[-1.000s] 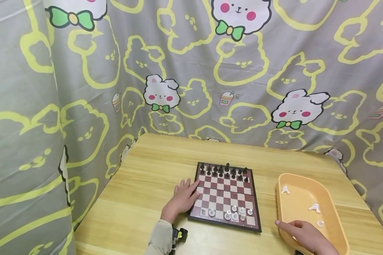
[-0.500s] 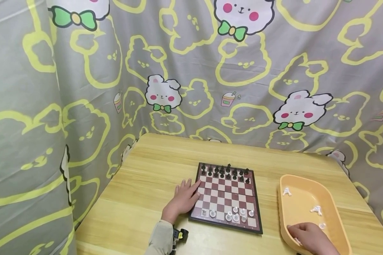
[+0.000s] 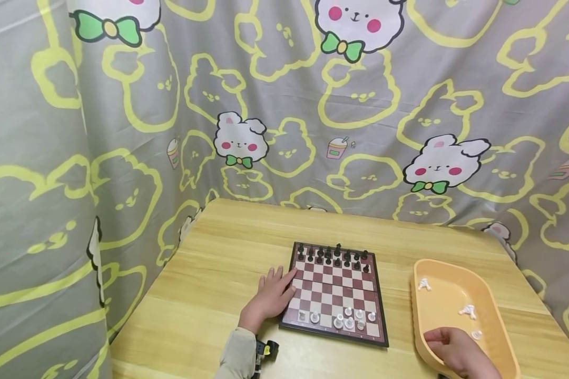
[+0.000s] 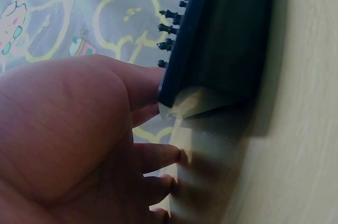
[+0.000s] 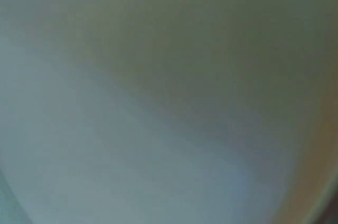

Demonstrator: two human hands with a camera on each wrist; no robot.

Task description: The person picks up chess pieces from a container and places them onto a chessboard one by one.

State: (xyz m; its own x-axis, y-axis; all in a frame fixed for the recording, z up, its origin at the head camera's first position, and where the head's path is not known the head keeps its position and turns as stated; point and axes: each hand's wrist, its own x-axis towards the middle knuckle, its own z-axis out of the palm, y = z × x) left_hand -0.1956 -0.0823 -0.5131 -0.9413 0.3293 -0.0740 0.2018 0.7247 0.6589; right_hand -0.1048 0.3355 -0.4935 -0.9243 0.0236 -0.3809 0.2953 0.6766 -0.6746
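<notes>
A maroon-and-white chessboard (image 3: 329, 295) lies on the table. My left hand (image 3: 271, 295) rests at its left edge, index finger and thumb touching the border. In the left wrist view the thumb (image 4: 142, 84) meets the board's dark side (image 4: 222, 39), with the other fingers spread below. Black chess pieces (image 3: 337, 261) fill the two far rows; several white chess pieces (image 3: 349, 322) stand near the close edge. My right hand (image 3: 455, 350) is inside the orange tray (image 3: 498, 310), fingers bent downward by its left wall. The fingertips are hidden, so I cannot tell whether they pinch a piece.
White chess pieces lie in the tray: one at the far left (image 3: 424, 284), a cluster mid-tray (image 3: 468, 311) and one near the hand (image 3: 476, 335). A patterned curtain (image 3: 284, 105) hangs behind the wooden table (image 3: 218, 242). The right wrist view is a blur.
My right hand has moved from over the tray's left rim down into the tray, and its fingers have bent more. The left hand and the board have stayed put.
</notes>
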